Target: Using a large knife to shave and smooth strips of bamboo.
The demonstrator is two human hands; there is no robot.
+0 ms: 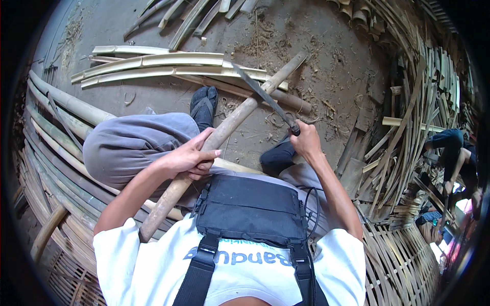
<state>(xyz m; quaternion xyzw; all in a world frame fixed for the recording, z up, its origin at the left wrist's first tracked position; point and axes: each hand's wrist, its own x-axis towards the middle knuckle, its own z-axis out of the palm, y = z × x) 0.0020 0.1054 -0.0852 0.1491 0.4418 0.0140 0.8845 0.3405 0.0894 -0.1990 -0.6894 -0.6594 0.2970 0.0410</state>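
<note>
My left hand [190,157] is wrapped round a bamboo pole [230,124], which slants from beside my left side up to the far right. In my right hand [307,139] is the dark handle of a machete [268,98]. Its long blade points to the far left and crosses the pole's upper part; whether the edge touches the pole I cannot tell. Beyond the pole, several split bamboo strips [153,61] lie on the ground, with a brownish bamboo piece [293,100] at their right end.
Long bamboo poles [61,135] are stacked along my left. More split pieces [196,23] lie at the far side. A big heap of bamboo slats [393,153] stands on the right, near woven bamboo [400,260]. Another person [457,163] is at the right edge. Shavings [337,61] litter the ground.
</note>
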